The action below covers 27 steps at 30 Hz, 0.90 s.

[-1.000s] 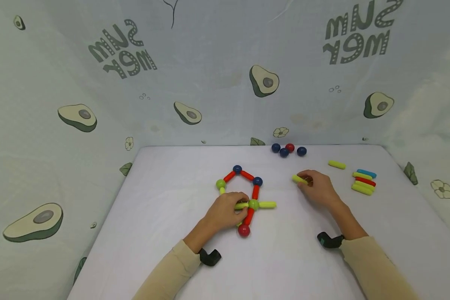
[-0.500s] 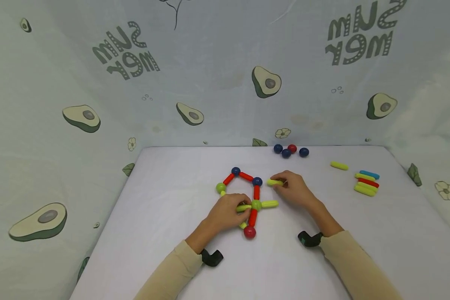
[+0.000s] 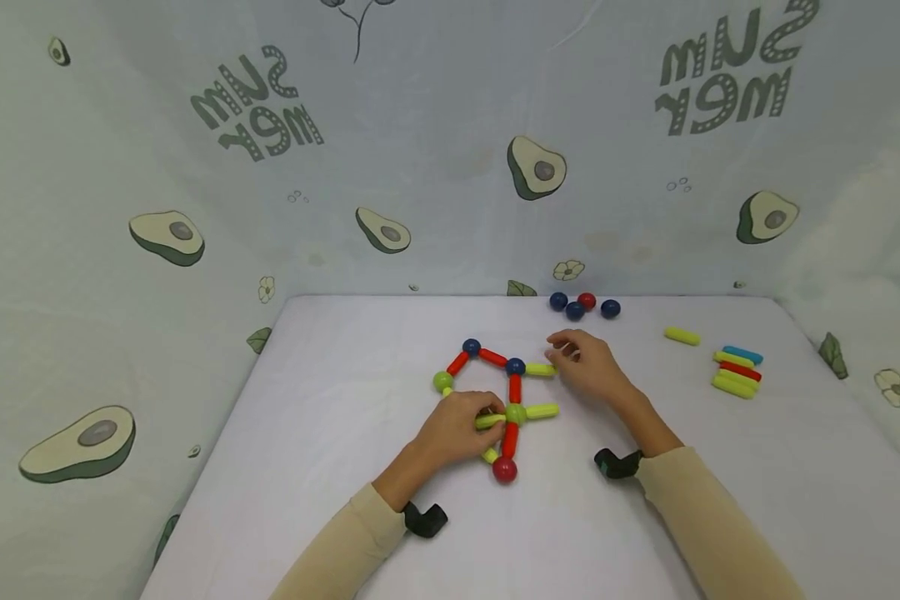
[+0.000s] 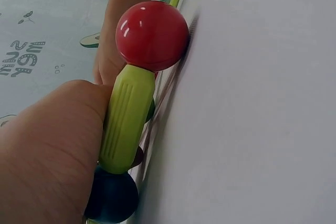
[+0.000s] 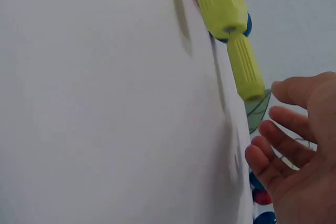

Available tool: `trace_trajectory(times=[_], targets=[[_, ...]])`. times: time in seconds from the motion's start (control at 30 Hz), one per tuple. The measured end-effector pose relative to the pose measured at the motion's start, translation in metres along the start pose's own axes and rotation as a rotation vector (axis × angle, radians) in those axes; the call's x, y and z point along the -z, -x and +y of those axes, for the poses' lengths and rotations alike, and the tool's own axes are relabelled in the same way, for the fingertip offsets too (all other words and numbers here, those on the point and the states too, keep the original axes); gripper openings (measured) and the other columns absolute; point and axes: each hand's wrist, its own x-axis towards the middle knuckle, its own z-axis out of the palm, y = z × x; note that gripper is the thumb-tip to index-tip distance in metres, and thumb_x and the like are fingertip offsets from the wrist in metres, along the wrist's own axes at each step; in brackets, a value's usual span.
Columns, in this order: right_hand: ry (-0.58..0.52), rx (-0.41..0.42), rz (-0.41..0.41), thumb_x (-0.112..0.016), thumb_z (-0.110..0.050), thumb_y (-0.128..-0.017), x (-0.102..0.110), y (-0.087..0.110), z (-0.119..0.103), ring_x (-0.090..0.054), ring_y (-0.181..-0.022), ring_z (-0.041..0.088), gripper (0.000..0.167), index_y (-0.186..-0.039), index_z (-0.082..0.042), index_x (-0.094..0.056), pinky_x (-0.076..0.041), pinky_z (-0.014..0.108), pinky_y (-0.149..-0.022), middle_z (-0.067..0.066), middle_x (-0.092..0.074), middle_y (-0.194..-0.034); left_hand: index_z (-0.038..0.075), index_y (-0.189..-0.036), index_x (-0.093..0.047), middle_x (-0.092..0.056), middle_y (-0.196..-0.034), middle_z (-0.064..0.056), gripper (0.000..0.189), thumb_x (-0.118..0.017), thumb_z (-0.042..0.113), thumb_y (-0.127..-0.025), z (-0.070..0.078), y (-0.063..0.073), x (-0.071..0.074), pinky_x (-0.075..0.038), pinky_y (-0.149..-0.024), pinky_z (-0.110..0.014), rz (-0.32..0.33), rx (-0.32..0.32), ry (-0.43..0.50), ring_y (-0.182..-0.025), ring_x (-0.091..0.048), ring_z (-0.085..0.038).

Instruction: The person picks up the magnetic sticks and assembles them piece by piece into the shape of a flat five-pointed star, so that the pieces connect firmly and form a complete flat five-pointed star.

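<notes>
A flat frame of red and yellow-green rods joined by balls lies mid-table. My left hand (image 3: 456,427) pinches a yellow-green rod (image 3: 489,422) that runs left from a green ball (image 3: 516,413). Another yellow-green rod (image 3: 543,411) points right from that ball. Above it, a yellow-green rod (image 3: 540,369) extends right from a blue ball (image 3: 515,367). Beside this rod's free end hovers my right hand (image 3: 588,367), fingers loosely bent and holding nothing; in the right wrist view a gap shows. The left wrist view reveals a dark blue ball (image 4: 111,195) that my hand hides from the head view.
Loose blue balls (image 3: 574,311) and a red ball (image 3: 587,301) lie at the table's back edge. To the right are a single yellow-green rod (image 3: 682,336) and a group of yellow-green, red and blue rods (image 3: 740,369). A patterned cloth (image 3: 435,167) hangs behind.
My right hand has carried a yellow-green rod leftward to the upper right blue ball and let it go there. The left hand keeps its grip; the frame's lower part has shifted slightly right.
</notes>
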Motion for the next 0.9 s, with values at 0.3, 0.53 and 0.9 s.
trace_trajectory(times=[0.3, 0.53, 0.9], targets=[[0.077, 0.009, 0.117, -0.061, -0.012, -0.1, 0.023, -0.04, 0.014, -0.054, -0.117, 0.042, 0.048, -0.145, 0.003, -0.05, -0.048, 0.057, -0.101, 0.027, -0.048, -0.144, 0.017, -0.103, -0.074, -0.067, -0.083, 0.011, 0.012, -0.072, 0.023, -0.092, 0.0, 0.003, 0.001, -0.043, -0.064, -0.011, 0.026, -0.001, 0.011, -0.07, -0.052, 0.0], [0.118, -0.051, 0.11, -0.063, -0.008, -0.096, 0.027, -0.042, 0.022, -0.05, -0.124, 0.044, 0.055, -0.148, 0.0, -0.049, -0.044, 0.059, -0.109, 0.028, -0.044, -0.146, 0.017, -0.102, -0.074, -0.067, -0.082, 0.012, 0.011, -0.072, 0.022, -0.092, -0.001, 0.003, -0.002, -0.042, -0.063, -0.01, 0.026, -0.027, 0.019, -0.069, -0.051, 0.002], [0.122, -0.097, 0.1, -0.065, -0.009, -0.097, 0.031, -0.023, 0.033, -0.052, -0.113, 0.042, 0.042, -0.136, 0.0, -0.058, -0.048, 0.059, -0.105, 0.028, -0.053, -0.134, 0.016, -0.101, -0.074, -0.066, -0.08, 0.009, 0.009, -0.072, 0.02, -0.092, 0.001, 0.002, 0.001, -0.042, -0.062, -0.011, 0.031, -0.021, 0.052, -0.068, -0.051, 0.0]])
